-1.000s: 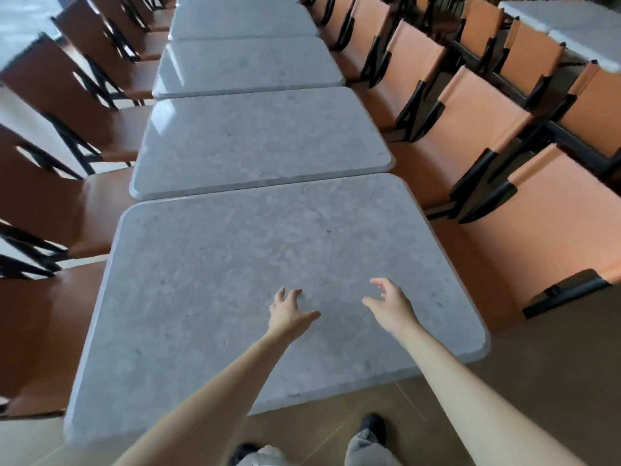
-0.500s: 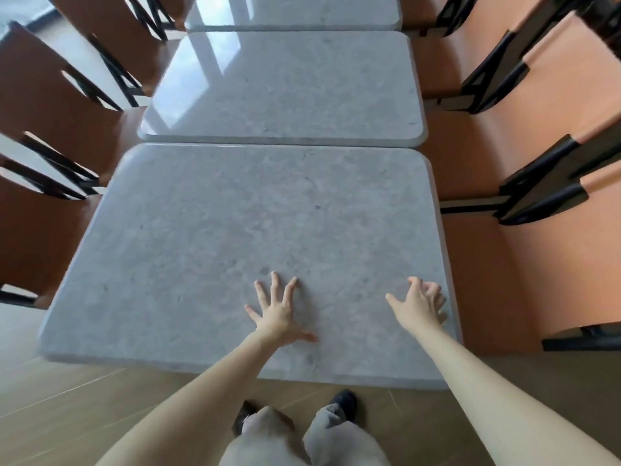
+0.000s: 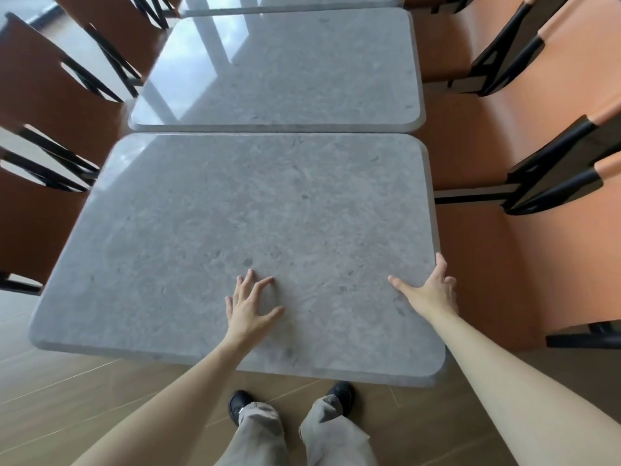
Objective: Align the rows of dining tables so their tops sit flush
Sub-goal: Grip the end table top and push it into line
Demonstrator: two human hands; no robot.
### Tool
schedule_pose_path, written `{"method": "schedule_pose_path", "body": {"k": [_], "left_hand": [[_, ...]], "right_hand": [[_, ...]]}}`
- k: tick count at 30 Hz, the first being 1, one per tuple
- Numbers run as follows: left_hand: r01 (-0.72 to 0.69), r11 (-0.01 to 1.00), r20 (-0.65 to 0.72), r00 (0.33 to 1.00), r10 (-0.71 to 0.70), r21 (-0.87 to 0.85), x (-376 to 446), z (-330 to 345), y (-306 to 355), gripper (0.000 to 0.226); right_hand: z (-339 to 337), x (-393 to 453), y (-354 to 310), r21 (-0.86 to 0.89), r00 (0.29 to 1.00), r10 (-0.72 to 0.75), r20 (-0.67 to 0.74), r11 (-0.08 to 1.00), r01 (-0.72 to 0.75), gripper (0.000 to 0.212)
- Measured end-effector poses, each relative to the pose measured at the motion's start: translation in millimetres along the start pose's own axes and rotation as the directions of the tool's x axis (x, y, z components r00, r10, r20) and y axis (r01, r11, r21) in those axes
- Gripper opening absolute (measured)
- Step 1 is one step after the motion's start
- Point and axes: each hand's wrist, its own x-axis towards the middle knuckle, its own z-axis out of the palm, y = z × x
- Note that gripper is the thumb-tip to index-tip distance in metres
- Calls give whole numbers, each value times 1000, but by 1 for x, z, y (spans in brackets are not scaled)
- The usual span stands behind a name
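Note:
A grey stone-look table top, the near table (image 3: 208,223), fills the middle of the view, its front edge just above my shoes. Beyond it a second table (image 3: 285,72) sits edge to edge, its right side set slightly further left than the near one's. A third table (image 3: 295,3) shows at the very top. My left hand (image 3: 250,306) rests flat on the near top, fingers spread. My right hand (image 3: 431,290) lies on the near table's right edge, thumb on top and fingers curling over the side.
Orange chairs (image 3: 524,264) with black frames line the right side, close to the table edges. Darker brown chairs (image 3: 37,129) line the left. Wooden floor (image 3: 67,398) runs under my feet at the bottom.
My head has tilted down and moved closer. My right hand slid right from the table surface onto the right edge. My left hand stayed flat, fingers now a bit more curled.

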Motion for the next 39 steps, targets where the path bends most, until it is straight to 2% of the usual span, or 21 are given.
{"method": "schedule_pose_path", "body": {"k": [3,4,6,8,10,12,13,14,16,17,18,23,28,34,39], "left_hand": [[146,988,-149,977,-151,-41,-13,-4,-4,52],[237,969,-191,950,-246,-73,-19,-5,-8,55],[427,891,-238,859,-454,-156,-29,-7,-18,74],[592,749,-238,714,-658,-297,-37,-8,-27,106],[669,581,-224,546,-807,-463,-45,-7,-35,130],[661,382,-161,371,-915,-646,-46,-3,-48,133],[617,257,-70,311,-948,-744,-45,-1,-54,131],[538,113,59,293,-954,-836,-44,1,-57,129],[385,-129,280,368,-886,-914,-38,8,-66,117],[334,-197,332,417,-846,-922,-38,11,-69,109],[301,-225,346,449,-824,-927,-37,15,-74,102],[274,-235,348,508,-788,-932,-37,15,-64,82],[270,-277,385,578,-719,-922,-38,12,-55,39],[267,-327,422,597,-682,-907,-41,6,-53,34],[297,-308,427,582,-692,-904,-39,4,-55,36]], "right_hand": [[-3,2,11,100,999,44,-1,994,-44,115],[-3,2,14,128,997,75,13,989,-76,112],[-3,3,19,152,993,109,39,982,-113,105],[-3,8,21,172,990,122,66,976,-132,106],[-4,13,22,178,985,140,100,972,-156,116],[-5,17,24,177,982,143,121,971,-163,121],[-4,18,26,180,983,136,122,971,-157,122],[-4,20,27,187,983,131,125,970,-153,123],[-2,22,29,202,983,128,135,967,-154,127],[-2,22,29,201,982,126,140,968,-153,128],[-3,22,29,195,981,128,146,968,-156,128],[-3,24,30,200,980,109,169,969,-143,119],[-6,21,32,228,976,96,194,963,-140,118],[-6,18,33,241,975,90,201,961,-139,122],[-5,20,32,237,975,99,200,960,-147,120]]}}
